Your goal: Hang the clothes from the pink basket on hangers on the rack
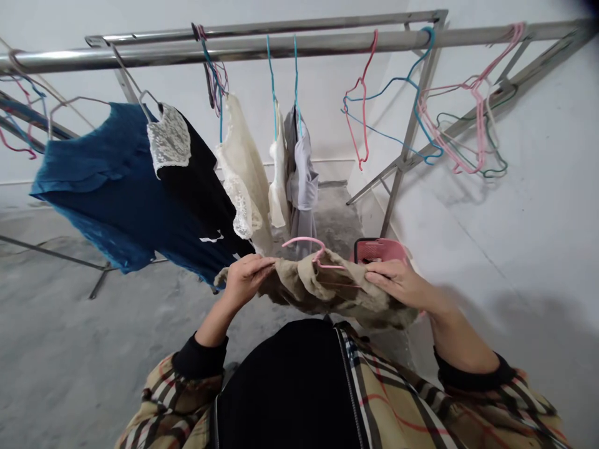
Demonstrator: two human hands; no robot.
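Note:
I hold a crumpled tan garment (322, 293) at waist height in front of me. My left hand (246, 277) is closed on its left edge and my right hand (397, 280) grips its right side. A pink wire hanger (311, 246) is threaded into the garment, its hook rising between my hands. A steel drying rack rail (281, 47) runs overhead. On it hang a blue top (112, 187), a black top with a white lace collar (196, 181), a cream lace garment (243, 174) and a grey garment (302, 181).
Empty pink, blue and green wire hangers (449, 118) dangle from the rail at the right, and more at the far left (23, 112). A pink basket (379, 251) sits on the concrete floor behind my right hand. A white wall (538, 206) stands close on the right.

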